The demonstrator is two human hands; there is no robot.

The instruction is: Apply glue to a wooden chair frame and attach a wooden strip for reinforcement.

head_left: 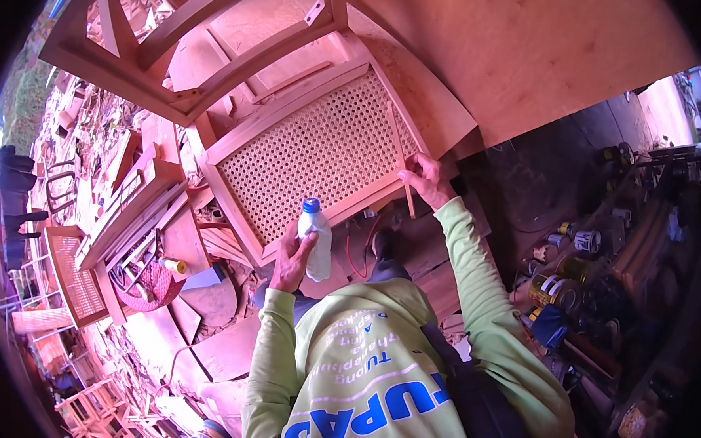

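My left hand [291, 257] is closed around a white plastic bottle [315, 253] with a blue cap, held upright beside the near edge of a wooden frame. Woven cane webbing [306, 149] with open holes fills that wooden frame [233, 213]. At the frame's near right corner, the thumb and fingers of my right hand [430, 182] pinch a thin light strip [410, 200]. The strip lies across the right side of the webbing, and its near end sticks out past the frame's edge.
A wooden chair frame [240, 62] stands beyond the cane panel, and a large plywood sheet [518, 53] rises at far right. To the left lie a basket with tools [153, 284] and another cane panel [74, 272]. Cans and jars [557, 291] crowd the right.
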